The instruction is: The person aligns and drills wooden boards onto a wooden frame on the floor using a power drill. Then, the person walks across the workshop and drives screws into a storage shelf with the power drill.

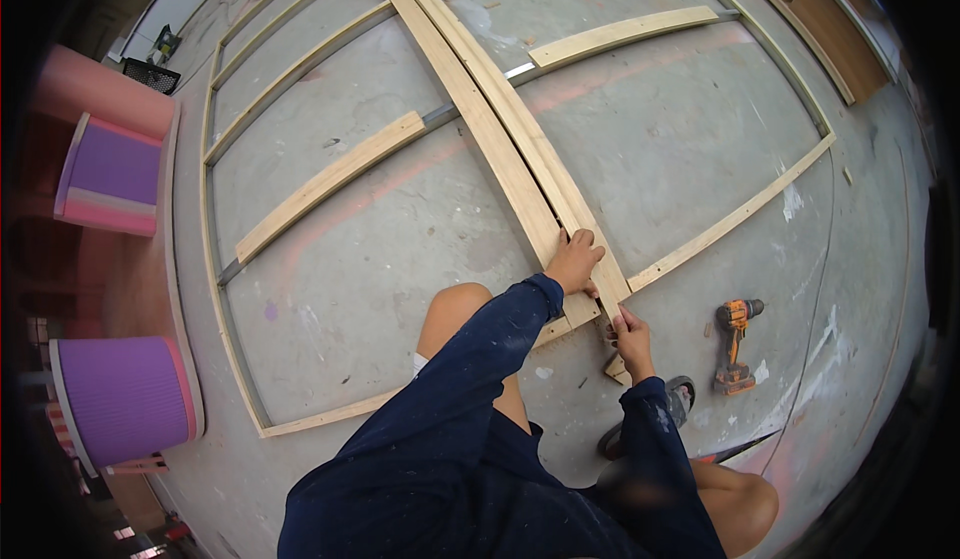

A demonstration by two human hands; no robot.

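Wooden plank (541, 162) fills each grip: left hand (575, 262) curled over it, right hand (632, 340) narrowly pinching its end.

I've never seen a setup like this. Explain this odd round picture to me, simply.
There's no machine: these are a person's own bare hands. The camera sits on the head and looks down; its fisheye lens makes straight edges look curved. The dark blue sleeves are the person's arms.

On the grey floor lies a large wooden frame, with long pale boards running across it. The left hand rests on these boards; the right hand seems to grip them at the near end. An orange-and-black drill lies to the right, out of the hands.
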